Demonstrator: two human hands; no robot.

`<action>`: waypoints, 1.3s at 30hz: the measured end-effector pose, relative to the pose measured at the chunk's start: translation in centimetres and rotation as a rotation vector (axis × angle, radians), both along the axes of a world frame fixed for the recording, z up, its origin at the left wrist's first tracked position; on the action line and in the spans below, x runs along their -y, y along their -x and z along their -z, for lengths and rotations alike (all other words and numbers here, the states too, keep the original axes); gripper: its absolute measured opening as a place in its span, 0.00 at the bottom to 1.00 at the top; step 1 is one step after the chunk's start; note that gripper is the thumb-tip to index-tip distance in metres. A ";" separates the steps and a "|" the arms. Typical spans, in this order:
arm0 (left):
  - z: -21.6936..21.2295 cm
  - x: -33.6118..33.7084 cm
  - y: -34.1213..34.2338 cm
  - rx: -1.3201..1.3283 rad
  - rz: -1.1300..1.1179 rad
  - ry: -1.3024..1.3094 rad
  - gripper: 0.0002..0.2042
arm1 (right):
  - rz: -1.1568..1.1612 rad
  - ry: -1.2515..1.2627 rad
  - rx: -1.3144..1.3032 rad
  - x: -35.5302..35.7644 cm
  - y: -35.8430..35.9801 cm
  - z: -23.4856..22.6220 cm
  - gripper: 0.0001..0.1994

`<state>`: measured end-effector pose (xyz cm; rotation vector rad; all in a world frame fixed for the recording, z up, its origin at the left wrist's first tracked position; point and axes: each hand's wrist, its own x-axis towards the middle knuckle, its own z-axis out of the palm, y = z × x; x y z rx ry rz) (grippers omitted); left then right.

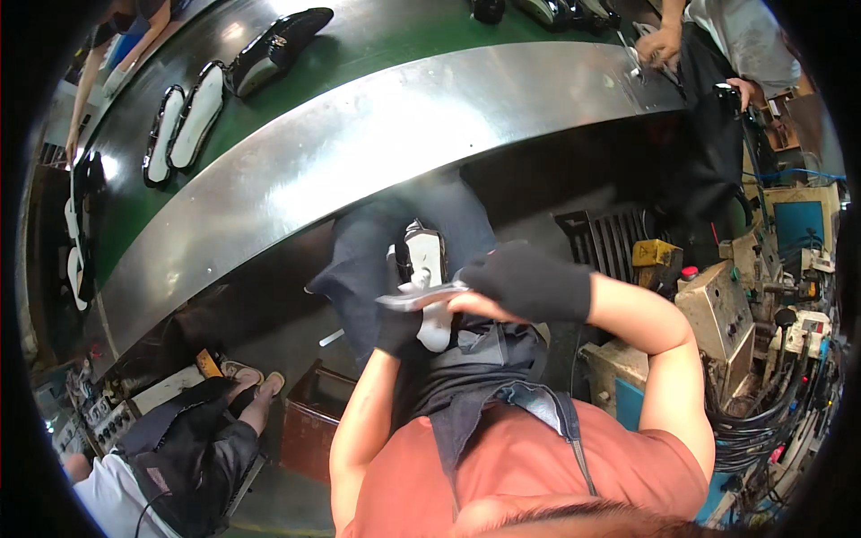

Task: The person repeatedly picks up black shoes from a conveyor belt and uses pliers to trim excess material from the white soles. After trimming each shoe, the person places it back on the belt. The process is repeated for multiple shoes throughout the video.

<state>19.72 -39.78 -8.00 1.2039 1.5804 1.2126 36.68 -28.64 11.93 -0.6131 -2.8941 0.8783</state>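
A shoe with a white underside [425, 247] and a glossy black upper edge lies upturned on my lap, over dark blue trousers. My left hand [397, 330], in a black fingerless glove, is closed against the shoe's side; its fingers are partly hidden. Above the shoe, my right hand [520, 283], also gloved in black, grips a silver metal hand tool that looks like pincers [405, 301]. The tool lies across the shoe's middle, and I cannot tell whether its jaws touch the upper.
A curved steel ledge [386, 117] edges the green bench [359, 49], where upturned shoes [197, 117] and a black shoe [280, 49] lie. Co-workers' hands [659, 47] show at the far right. Control boxes [717, 305] stand right; a brown crate [309, 430] stands left.
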 end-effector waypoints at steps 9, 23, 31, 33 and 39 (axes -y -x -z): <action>-4.5 9.5 -2.3 1.374 -0.110 0.485 0.32 | 0.207 0.649 0.222 6.2 -7.0 11.0 0.24; -2.6 5.9 -2.8 0.365 0.062 0.187 0.20 | -0.167 0.184 0.094 5.6 -0.9 3.8 0.24; 1.0 8.5 -2.3 0.068 0.138 0.214 0.43 | -0.277 0.097 -0.033 6.7 -1.8 7.6 0.23; -0.6 8.3 -2.1 0.203 0.155 0.333 0.42 | -0.331 0.156 -0.216 6.7 -2.5 9.8 0.23; -13.1 6.9 7.8 -0.191 0.234 0.365 0.32 | 0.059 0.129 0.215 3.6 -8.9 5.4 0.19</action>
